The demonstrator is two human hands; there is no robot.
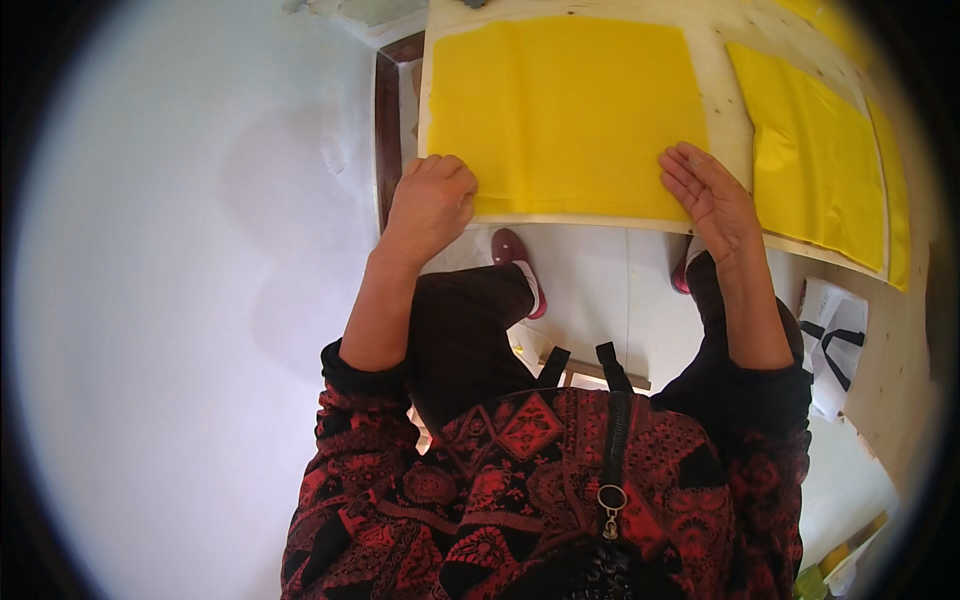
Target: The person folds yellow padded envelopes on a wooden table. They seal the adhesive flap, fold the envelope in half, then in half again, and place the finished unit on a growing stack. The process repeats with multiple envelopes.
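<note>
A yellow sheet point(600, 112) of thin, pliable material lies spread on the wooden tabletop point(727, 157) before me. It has a soft vertical crease left of its middle and a fold line along its near edge. My left hand point(435, 199) is curled at the near left corner of the sheet, its fingers bent around the edge and the fingertips mostly hidden. At the near right corner, my right hand point(709, 195) is held flat with straight fingers, palm turned inward. Its fingertips overlap the sheet's right part, and nothing is in it.
Folded yellow material point(817, 157) lies farther right on the table, with another yellow strip point(892, 202) beside it. A white bag point(832, 337) with black straps is below the table's right side. A pale wall point(187, 262) rises close on my left.
</note>
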